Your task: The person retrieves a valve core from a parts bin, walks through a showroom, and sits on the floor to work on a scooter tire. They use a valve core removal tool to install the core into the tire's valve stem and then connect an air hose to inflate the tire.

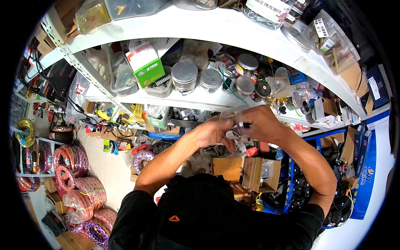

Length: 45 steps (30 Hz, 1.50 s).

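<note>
My left hand (212, 133) holds a clear plastic jar (234, 131) from the left, its thumb against the side and its fingers underneath. My right hand (262, 123) grips the jar from the right, with fingers curled at its upper part and partly hidden. A clear round lid or rim (231, 113) tilts up at the top of the jar. A pale label shows low on the jar, and something dark is inside, too small to name. Just behind are metal-lidded jars (210, 79) on a white shelf (175, 98).
Shelving (75, 62) crowds the front with tubs and a green-white box (148, 71). Coiled cables (66, 179) pile at the left beside the tiled floor (101, 166). Open cardboard boxes (273, 179) and a blue banner (366, 175) stand low at the right.
</note>
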Each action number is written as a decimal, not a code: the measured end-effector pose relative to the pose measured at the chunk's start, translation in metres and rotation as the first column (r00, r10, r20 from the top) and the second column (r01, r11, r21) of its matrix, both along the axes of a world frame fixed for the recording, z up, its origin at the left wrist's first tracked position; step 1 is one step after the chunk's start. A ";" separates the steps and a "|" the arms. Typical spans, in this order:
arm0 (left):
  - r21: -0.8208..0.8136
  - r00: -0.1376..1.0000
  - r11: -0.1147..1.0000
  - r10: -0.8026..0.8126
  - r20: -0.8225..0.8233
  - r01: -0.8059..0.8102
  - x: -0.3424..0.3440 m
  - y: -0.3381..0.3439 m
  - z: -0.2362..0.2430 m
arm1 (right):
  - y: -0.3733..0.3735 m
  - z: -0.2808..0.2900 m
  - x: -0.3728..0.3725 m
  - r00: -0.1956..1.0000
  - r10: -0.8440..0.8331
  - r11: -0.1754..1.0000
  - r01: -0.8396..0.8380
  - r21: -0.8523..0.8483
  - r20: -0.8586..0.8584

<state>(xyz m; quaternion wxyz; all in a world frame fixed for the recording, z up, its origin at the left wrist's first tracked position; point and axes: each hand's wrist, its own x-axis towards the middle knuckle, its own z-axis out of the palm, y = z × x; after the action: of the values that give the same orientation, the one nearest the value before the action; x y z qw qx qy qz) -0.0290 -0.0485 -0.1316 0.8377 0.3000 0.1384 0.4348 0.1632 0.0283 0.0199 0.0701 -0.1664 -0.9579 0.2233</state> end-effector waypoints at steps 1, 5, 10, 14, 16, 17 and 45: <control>-0.003 1.000 1.000 0.005 -0.008 -0.005 0.001 0.000 0.001 | 0.000 -0.004 0.000 0.999 -0.035 0.999 0.035 -0.012 0.003; 0.012 1.000 1.000 0.000 -0.009 0.000 0.001 0.000 -0.004 | -0.001 -0.006 0.000 0.994 -0.061 0.995 0.053 -0.085 -0.093; -0.073 0.998 0.997 0.020 -0.059 -0.024 0.006 -0.005 -0.004 | 0.006 -0.036 0.010 0.997 -0.077 0.992 0.077 -0.102 0.006; -0.078 0.993 0.994 0.067 -0.094 -0.074 0.008 -0.008 0.001 | -0.001 -0.034 0.008 0.998 -0.055 0.998 0.054 0.039 0.028; -0.076 0.995 0.995 0.057 -0.084 -0.063 0.007 -0.008 -0.001 | 0.000 -0.035 0.008 0.998 -0.043 0.999 0.042 0.031 0.038; -0.074 0.996 0.996 0.044 -0.078 -0.050 0.006 -0.007 -0.003 | 0.001 -0.035 0.008 0.998 -0.038 0.999 0.037 0.027 0.043; -0.098 0.862 0.873 0.487 0.143 -0.477 -0.061 -0.075 -0.002 | 0.292 -0.128 -0.182 0.936 -0.195 0.712 0.340 0.614 -0.292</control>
<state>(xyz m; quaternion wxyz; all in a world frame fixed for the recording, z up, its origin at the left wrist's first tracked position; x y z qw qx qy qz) -0.0899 -0.1235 -0.1336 0.7193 0.1944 0.1528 0.6492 -0.0189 0.3205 -0.1084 0.2545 -0.2449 -0.9274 -0.1235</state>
